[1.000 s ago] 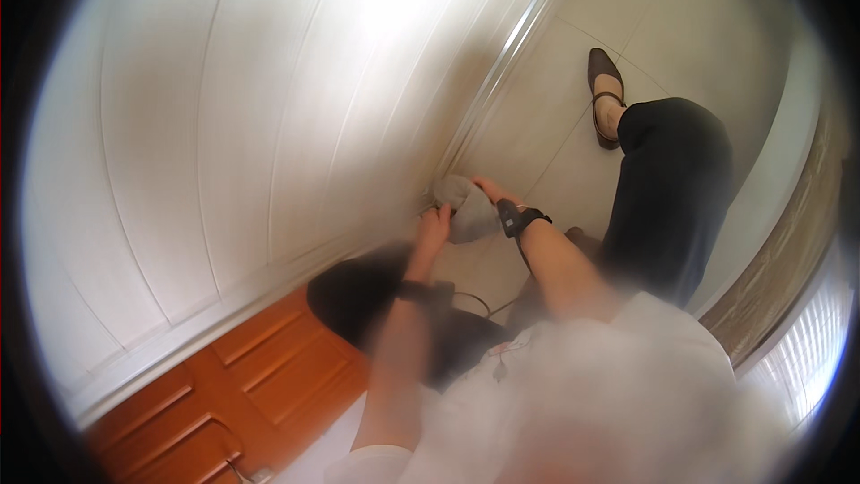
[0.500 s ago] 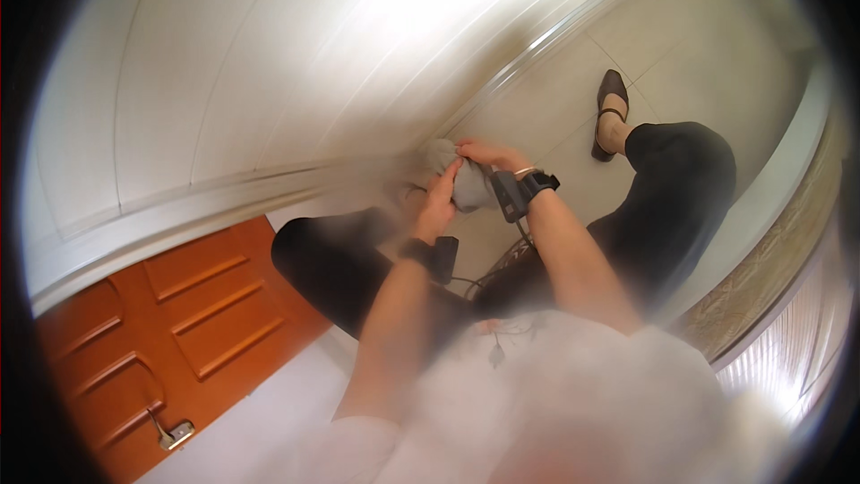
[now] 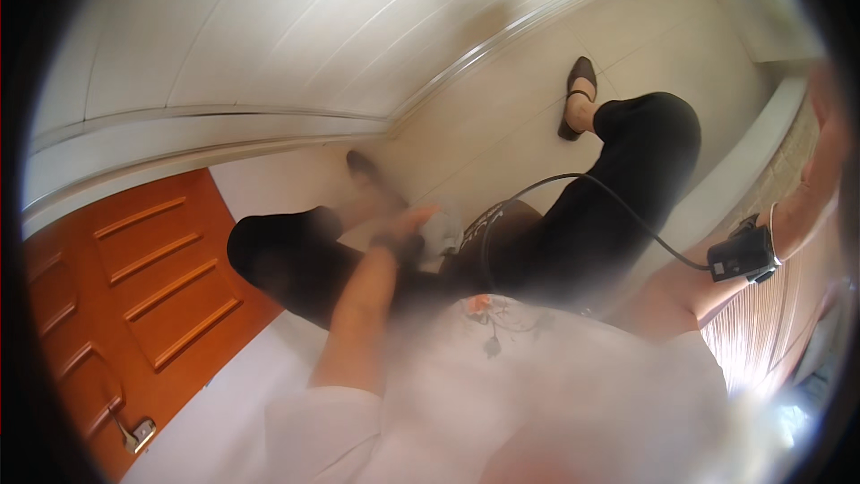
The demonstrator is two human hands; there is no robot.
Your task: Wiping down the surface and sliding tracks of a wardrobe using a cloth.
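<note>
Between my knees, my left hand [image 3: 414, 220] is closed on a grey cloth [image 3: 442, 233], which hangs bunched beside the dark-clad thigh. Haze blurs the fingertips there. My right hand [image 3: 829, 112] reaches out to the far right rim of the view, beyond the pale ledge. Its fingers are smeared and partly cut off, so whether it touches anything cannot be made out. A black device [image 3: 743, 255] is strapped on the right wrist, and a dark cable [image 3: 573, 177] loops from it across my lap.
White panelled doors [image 3: 269, 36] run along a metal floor track [image 3: 475, 54] ahead. An orange-brown panelled door [image 3: 161, 278] with a handle is at left. A pale ledge [image 3: 743, 166] curves along the right. My feet in dark shoes [image 3: 578, 94] rest on the tiled floor [image 3: 663, 45].
My right hand has let go of the grey cloth and swung far out to the right. My left hand has come closer to my lap with the cloth.
</note>
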